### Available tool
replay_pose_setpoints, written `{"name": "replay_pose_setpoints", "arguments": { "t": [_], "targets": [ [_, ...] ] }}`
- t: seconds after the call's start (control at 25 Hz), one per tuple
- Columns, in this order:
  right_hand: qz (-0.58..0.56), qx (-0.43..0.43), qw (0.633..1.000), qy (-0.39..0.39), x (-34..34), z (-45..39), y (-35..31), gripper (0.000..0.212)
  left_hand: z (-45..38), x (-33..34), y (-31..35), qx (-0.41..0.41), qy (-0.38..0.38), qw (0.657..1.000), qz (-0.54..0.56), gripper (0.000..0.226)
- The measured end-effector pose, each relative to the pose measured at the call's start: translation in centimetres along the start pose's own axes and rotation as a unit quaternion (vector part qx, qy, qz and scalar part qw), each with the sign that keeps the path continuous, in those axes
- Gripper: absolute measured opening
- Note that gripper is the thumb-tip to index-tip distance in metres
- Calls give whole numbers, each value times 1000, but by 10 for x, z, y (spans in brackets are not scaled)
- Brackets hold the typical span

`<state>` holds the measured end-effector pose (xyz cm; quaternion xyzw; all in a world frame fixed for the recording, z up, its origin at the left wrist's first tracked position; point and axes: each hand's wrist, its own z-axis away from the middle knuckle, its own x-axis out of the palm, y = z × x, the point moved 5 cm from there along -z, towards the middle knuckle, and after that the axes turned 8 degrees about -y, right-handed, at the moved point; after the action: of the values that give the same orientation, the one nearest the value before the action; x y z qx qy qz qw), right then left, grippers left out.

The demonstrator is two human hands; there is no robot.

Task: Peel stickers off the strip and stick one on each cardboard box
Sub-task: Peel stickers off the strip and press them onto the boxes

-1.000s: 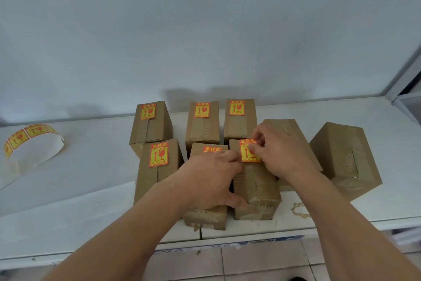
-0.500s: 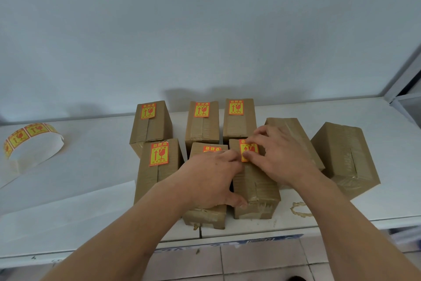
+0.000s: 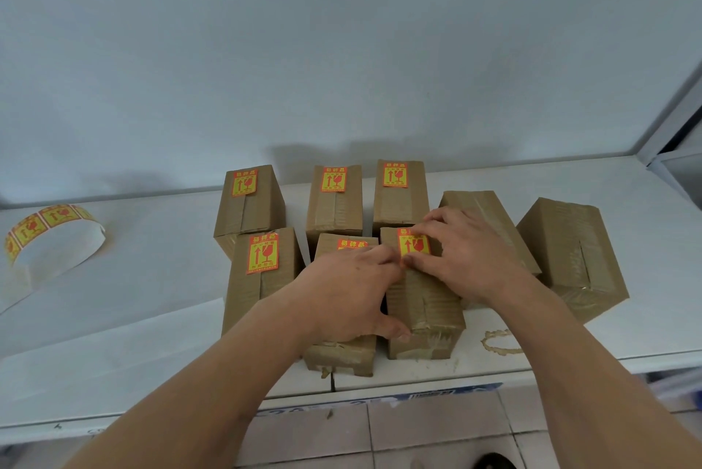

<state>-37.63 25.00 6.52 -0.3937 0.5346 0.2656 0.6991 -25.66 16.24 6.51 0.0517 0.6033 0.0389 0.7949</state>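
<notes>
Several taped cardboard boxes stand on a white table [image 3: 152,278]. The three back boxes [image 3: 334,210] and the front left box [image 3: 262,278] each carry a yellow-and-red sticker. My left hand [image 3: 349,293] lies over the front middle box [image 3: 342,354], hiding most of its sticker, and its thumb grips the front right box [image 3: 425,312]. My right hand [image 3: 467,255] presses fingertips and thumb onto a sticker [image 3: 414,245] lying flat on top of that box. Two boxes at the right, one [image 3: 482,206] behind my right hand and one [image 3: 569,252] tilted, show no sticker. The sticker strip [image 3: 41,225] curls at the far left.
A wall runs close behind the boxes. A brown ring stain [image 3: 499,341] marks the table near its front edge. A pale shelf frame [image 3: 676,149] stands at the right end. Tiled floor shows below the table edge.
My right hand lowered the sticker onto the front right box and went from pinching it to pressing it flat. My left hand stayed in place.
</notes>
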Motion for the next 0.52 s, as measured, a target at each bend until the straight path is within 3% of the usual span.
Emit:
{"name": "replay_pose_setpoints", "arguments": {
  "t": [0.36,0.52],
  "targets": [
    [6,8,1000,-7,-4,10,4,50,0,2,-1,-10,-8,1000,-6,76],
    [10,-3,1000,4,-6,13,-4,43,9,-2,-1,-14,-3,999,48,71]
  ]
}}
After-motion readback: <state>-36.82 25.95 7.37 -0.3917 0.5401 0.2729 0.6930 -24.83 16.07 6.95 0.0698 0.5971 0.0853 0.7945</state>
